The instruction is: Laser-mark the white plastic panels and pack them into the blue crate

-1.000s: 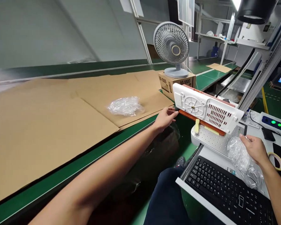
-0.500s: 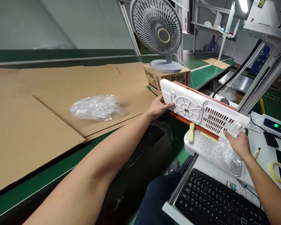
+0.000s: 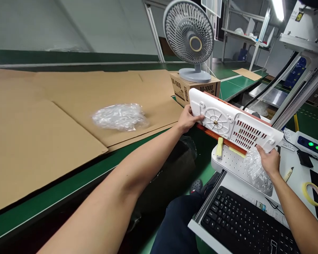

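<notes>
Between my two hands is a long white plastic panel [image 3: 222,121] with a round spoked pattern, a slotted vent and an orange-red part behind it. It is tilted, its left end higher than its right. My left hand [image 3: 188,119] grips the left end, thumb on the front face. My right hand [image 3: 270,160] closes on the lower right corner, with the thumb in front. The fingers behind the panel are partly hidden. Crumpled clear plastic wrap [image 3: 257,171] lies beside my right hand, below the panel. A yellow clip-like piece [image 3: 219,147] sits under the panel's lower edge.
A black keyboard [image 3: 249,222] rests on a tray in front of me. Yellow tape [image 3: 313,194] and a cutter [image 3: 288,174] lie at right. Cardboard sheets [image 3: 69,84] cover the green bench, bearing a clear plastic bag [image 3: 119,117]. A fan [image 3: 189,38] stands on a carton [image 3: 182,92].
The view has shifted slightly left, so the bench, fan and plastic bag appear further right. Both hands keep their hold on the white panel, which stays nearly in the same pose.
</notes>
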